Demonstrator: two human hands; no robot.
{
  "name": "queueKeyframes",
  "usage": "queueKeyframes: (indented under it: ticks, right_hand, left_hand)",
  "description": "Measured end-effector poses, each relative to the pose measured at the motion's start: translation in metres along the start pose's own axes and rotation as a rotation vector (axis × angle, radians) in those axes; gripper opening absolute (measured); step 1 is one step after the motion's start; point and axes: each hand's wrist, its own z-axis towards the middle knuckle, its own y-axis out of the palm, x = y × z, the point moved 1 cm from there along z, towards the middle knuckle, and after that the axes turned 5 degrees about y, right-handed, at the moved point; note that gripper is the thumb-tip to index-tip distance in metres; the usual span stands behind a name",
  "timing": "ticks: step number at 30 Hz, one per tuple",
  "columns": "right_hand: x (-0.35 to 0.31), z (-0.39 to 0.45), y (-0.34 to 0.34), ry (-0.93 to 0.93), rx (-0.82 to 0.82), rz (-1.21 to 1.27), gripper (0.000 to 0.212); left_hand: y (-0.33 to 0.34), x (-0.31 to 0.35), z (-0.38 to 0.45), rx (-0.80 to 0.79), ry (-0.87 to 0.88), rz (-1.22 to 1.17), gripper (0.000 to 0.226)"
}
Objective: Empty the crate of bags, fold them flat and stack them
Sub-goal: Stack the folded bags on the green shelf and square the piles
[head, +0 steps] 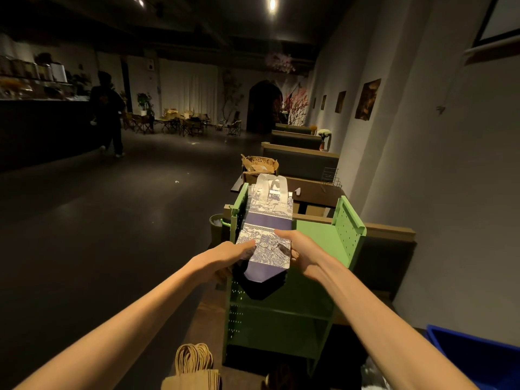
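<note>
A flattened blue-and-white patterned paper bag (pixel 267 229) with white ribbon handles lies lengthwise on the top shelf of a green metal cart (pixel 318 235), on a stack of dark folded bags (pixel 259 288) that sticks out under its near end. My left hand (pixel 228 253) grips the bag's left edge, thumb on top. My right hand (pixel 298 249) grips the right edge, thumb across the printed panel. The bag's folded bottom flap points toward me.
Brown paper bags with twisted handles (pixel 194 367) stand at the bottom edge. A blue crate (pixel 475 358) shows at lower right. A box of brown paper (pixel 260 166) sits on the table behind the cart. Booth seats line the right wall. A person (pixel 108 114) walks far left.
</note>
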Motion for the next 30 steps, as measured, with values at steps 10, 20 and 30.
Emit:
queueKeyframes:
  ticks: [10, 20, 30]
  right_hand:
    - [-0.009, -0.011, 0.005, -0.040, 0.084, -0.139, 0.056]
    - [-0.004, -0.005, 0.009, -0.013, 0.112, -0.114, 0.059]
    - [-0.016, -0.004, -0.007, -0.049, 0.184, -0.218, 0.062]
  left_hand:
    - [0.001, -0.005, 0.001, -0.015, 0.016, -0.053, 0.054]
    - [-0.002, -0.009, -0.003, -0.005, 0.021, -0.150, 0.050]
    - [-0.024, 0.030, -0.026, 0.466, 0.302, 0.580, 0.041]
